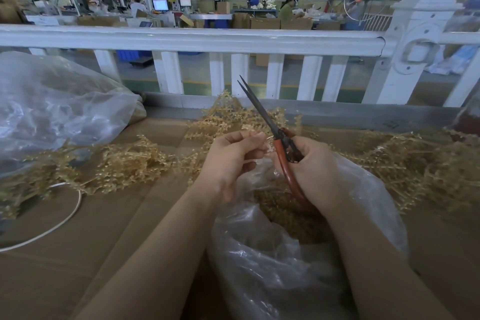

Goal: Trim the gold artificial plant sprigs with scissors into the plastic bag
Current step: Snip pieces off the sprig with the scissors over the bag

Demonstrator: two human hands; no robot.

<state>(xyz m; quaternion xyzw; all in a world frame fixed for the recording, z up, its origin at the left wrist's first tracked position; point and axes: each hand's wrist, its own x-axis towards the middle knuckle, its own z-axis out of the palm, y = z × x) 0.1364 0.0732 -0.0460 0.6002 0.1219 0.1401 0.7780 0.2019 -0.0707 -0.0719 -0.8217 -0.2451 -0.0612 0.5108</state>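
- Here, the right hand point(315, 163) grips a pair of scissors point(272, 132) by the reddish-brown handles, with the long dark blades pointing up and away, their tips only slightly apart.
- The left hand point(233, 153) is curled shut, its fingertips point(253, 136) pinching a small pale piece of gold sprig point(270, 147) right beside the scissor pivot; the piece is too small and blurred to describe further.
- Both hands hover over the open mouth of a clear plastic bag point(272, 262) that sits against the person's near edge of the bench point(109, 228), which is covered in brown cardboard.
- Inside the bag lies a heap of gold trimmings point(283, 215), seen through the opening below the right wrist.
- Loose gold artificial plant sprigs point(130, 161) are spread across the bench to the left of the hands, with another pile point(420, 163) to the right and more behind the scissors.
- A second, larger clear plastic bag point(52, 106) rests at the far left of the bench, bulging and crumpled.
- A thin white cord point(70, 213) loops over the cardboard at the left, partly under the sprigs.
- A white railing point(194, 39) runs across just beyond the bench, and behind it a workshop floor shows people at other stations.
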